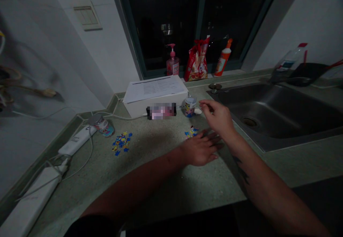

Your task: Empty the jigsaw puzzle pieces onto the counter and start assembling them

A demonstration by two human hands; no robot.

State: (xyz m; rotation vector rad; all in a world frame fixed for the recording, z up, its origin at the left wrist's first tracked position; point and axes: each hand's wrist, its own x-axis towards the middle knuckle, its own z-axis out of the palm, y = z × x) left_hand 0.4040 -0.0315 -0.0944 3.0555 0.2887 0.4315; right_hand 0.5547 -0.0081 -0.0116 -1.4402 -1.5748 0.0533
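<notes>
My left hand (199, 149) lies low over the speckled green countertop (198, 190), fingers spread and holding nothing. Just beyond its fingertips is a small cluster of blue and yellow jigsaw puzzle pieces (191, 132). A larger scatter of similar pieces (122, 143) sits further left. My right hand (217, 117) hovers higher, near the sink edge, with its fingers loosely curled. Nothing shows in its grip. A small printed can (190, 106) and a white rounded object (198, 111) stand just left of its fingertips.
A steel sink (276, 115) lies to the right. Behind the hands are a white box (155, 99) with papers on top, a blurred packet (161, 110), and a printed can (103, 126). Power strips (77, 140) and cables run along the left wall. Bottles stand on the windowsill.
</notes>
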